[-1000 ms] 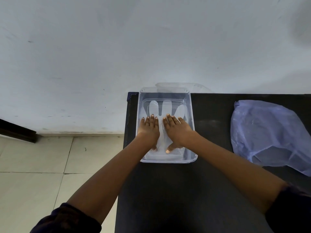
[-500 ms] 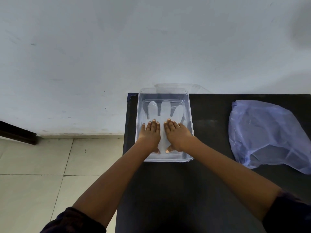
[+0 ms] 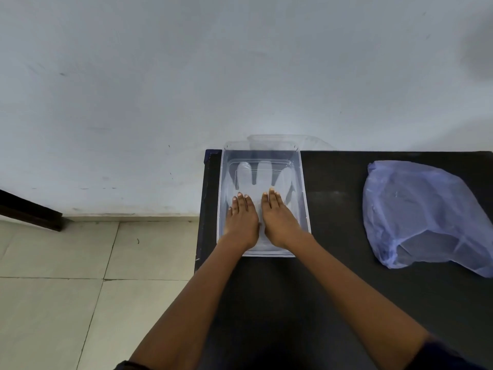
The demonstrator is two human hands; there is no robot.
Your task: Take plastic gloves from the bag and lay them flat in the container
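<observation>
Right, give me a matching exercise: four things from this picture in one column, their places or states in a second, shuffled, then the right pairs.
Things:
1. plastic glove
2. bag
3. container
4. left hand

Places or states:
A. lies on the right part of the black table
B. spread flat, fingers pointing to the wall
C. pressed palm down beside the right hand
D. clear, at the table's far left corner

Pairs: 1-B, 2-A, 3-D, 4-C

Clear glossy plastic container (image 3: 304, 182), thin translucent plastic glove (image 3: 262, 174), crinkled blue plastic bag (image 3: 421, 209), matt black table (image 3: 333, 276)
</observation>
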